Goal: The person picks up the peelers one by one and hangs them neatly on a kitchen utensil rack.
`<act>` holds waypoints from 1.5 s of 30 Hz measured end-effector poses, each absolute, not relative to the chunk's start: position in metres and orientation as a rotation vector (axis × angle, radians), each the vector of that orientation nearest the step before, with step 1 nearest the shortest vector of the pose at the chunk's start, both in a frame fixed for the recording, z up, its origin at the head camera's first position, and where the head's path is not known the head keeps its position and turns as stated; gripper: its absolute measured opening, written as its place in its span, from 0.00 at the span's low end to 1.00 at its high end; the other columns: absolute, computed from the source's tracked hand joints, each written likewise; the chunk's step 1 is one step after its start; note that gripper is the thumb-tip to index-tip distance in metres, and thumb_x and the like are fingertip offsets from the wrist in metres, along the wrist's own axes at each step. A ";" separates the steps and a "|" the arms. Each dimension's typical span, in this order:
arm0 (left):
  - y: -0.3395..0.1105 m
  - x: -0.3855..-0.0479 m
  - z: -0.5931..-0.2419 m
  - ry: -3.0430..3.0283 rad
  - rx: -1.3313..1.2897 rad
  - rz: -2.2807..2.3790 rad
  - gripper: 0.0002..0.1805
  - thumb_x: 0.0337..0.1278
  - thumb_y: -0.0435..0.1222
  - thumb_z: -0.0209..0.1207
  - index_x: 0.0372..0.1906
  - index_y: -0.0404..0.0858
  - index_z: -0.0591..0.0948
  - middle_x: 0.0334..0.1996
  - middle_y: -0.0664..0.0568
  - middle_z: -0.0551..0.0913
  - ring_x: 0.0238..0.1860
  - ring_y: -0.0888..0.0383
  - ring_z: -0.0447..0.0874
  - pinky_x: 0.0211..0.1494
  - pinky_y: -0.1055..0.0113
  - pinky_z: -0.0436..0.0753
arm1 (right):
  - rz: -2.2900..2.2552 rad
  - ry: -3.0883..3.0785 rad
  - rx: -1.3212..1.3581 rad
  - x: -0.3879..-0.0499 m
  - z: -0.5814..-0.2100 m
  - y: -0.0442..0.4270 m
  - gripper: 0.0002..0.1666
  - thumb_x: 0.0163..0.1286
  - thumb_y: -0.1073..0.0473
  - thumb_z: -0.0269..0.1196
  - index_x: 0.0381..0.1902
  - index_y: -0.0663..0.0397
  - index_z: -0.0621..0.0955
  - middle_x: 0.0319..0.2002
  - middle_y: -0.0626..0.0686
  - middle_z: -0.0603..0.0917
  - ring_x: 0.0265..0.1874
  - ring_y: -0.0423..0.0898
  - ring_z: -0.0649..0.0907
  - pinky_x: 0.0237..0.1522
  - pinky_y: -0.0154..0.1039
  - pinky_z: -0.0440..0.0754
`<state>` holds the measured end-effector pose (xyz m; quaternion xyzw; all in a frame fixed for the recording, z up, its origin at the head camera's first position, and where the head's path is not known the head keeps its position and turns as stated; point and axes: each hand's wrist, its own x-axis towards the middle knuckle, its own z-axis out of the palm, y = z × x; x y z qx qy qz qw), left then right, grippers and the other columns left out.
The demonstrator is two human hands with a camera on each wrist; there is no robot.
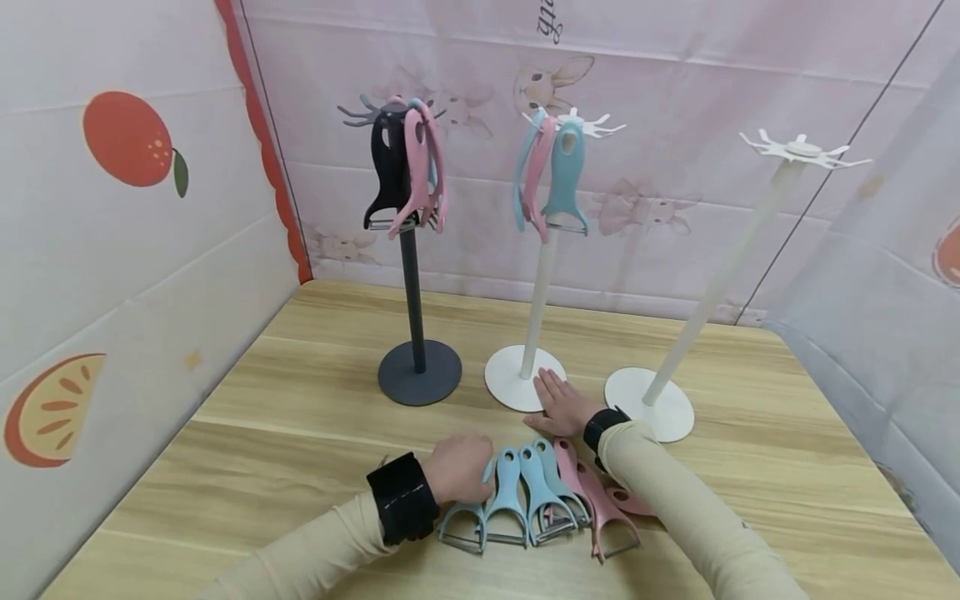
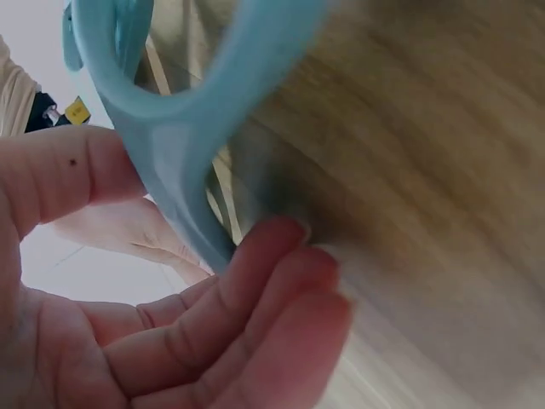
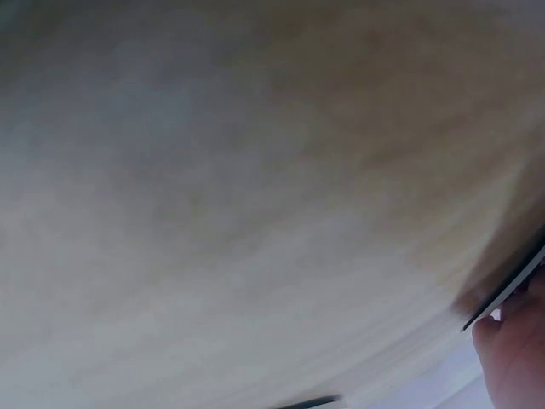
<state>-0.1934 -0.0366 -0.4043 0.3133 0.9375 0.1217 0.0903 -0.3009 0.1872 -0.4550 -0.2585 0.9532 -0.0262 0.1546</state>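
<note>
My left hand [image 1: 461, 468] holds the handle of a light blue peeler [image 1: 462, 527] at the left end of a row of peelers on the table. Thumb and fingers close round this blue peeler [image 2: 174, 162] in the left wrist view. Beside it lie more blue peelers [image 1: 507, 483] and a few pink peelers [image 1: 600, 500]. With fingers extended, my right hand [image 1: 564, 408] rests on the round base of the middle white stand [image 1: 510, 377]. Only part of the right hand [image 3: 515, 358] shows at the right wrist view's edge.
A dark grey stand [image 1: 412, 300] at left carries black, pink and blue peelers. Pink and blue peelers [image 1: 567, 175] hang on the middle stand's hooks. Another white stand [image 1: 720, 283], with bare hooks, stands at right. Printed cloth [image 1: 465, 250] backs the wooden table.
</note>
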 end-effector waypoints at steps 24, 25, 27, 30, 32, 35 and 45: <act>-0.025 -0.252 -0.322 3.040 0.951 1.350 0.25 0.63 0.32 0.50 0.63 0.32 0.62 0.35 0.45 0.79 0.28 0.58 0.77 0.27 0.71 0.76 | -0.007 2.701 -0.697 -0.301 -0.449 0.189 0.47 0.69 0.37 0.42 0.69 0.68 0.44 0.70 0.65 0.40 0.68 0.57 0.42 0.66 0.51 0.46; -0.023 -0.255 -0.315 3.050 0.948 1.394 0.24 0.64 0.33 0.49 0.64 0.33 0.61 0.36 0.44 0.79 0.29 0.57 0.77 0.28 0.71 0.76 | -0.006 2.702 -0.698 -0.301 -0.450 0.189 0.47 0.69 0.37 0.42 0.69 0.68 0.45 0.70 0.65 0.41 0.68 0.58 0.42 0.66 0.51 0.47; -0.019 -0.260 -0.303 3.060 0.934 1.499 0.23 0.66 0.33 0.47 0.64 0.34 0.61 0.37 0.43 0.78 0.30 0.55 0.78 0.29 0.69 0.77 | -0.012 2.704 -0.702 -0.302 -0.451 0.189 0.47 0.69 0.37 0.43 0.69 0.68 0.45 0.69 0.65 0.41 0.68 0.58 0.42 0.65 0.51 0.47; -0.013 -0.267 -0.286 3.103 0.920 1.655 0.21 0.66 0.32 0.45 0.62 0.34 0.61 0.38 0.41 0.76 0.31 0.52 0.77 0.30 0.65 0.77 | -0.021 2.706 -0.698 -0.302 -0.452 0.190 0.47 0.69 0.37 0.43 0.69 0.68 0.45 0.69 0.65 0.41 0.68 0.58 0.43 0.65 0.51 0.47; -0.010 -0.270 -0.277 3.129 0.905 1.759 0.20 0.67 0.32 0.45 0.61 0.32 0.61 0.40 0.39 0.75 0.34 0.50 0.78 0.33 0.62 0.78 | -0.018 2.704 -0.696 -0.302 -0.453 0.189 0.47 0.69 0.37 0.43 0.69 0.68 0.45 0.70 0.65 0.41 0.68 0.58 0.42 0.65 0.51 0.47; -0.005 -0.272 -0.263 3.165 0.853 1.870 0.19 0.67 0.32 0.43 0.61 0.30 0.61 0.43 0.38 0.74 0.38 0.49 0.77 0.38 0.60 0.78 | -0.011 2.698 -0.690 -0.303 -0.454 0.189 0.47 0.69 0.37 0.42 0.69 0.67 0.45 0.70 0.64 0.40 0.69 0.57 0.42 0.66 0.50 0.46; 0.009 -0.289 -0.212 3.302 0.618 1.969 0.18 0.68 0.32 0.42 0.58 0.28 0.68 0.40 0.40 0.76 0.39 0.50 0.74 0.43 0.62 0.72 | -0.013 2.695 -0.675 -0.302 -0.453 0.185 0.47 0.69 0.37 0.43 0.70 0.66 0.44 0.70 0.63 0.39 0.69 0.56 0.41 0.66 0.49 0.45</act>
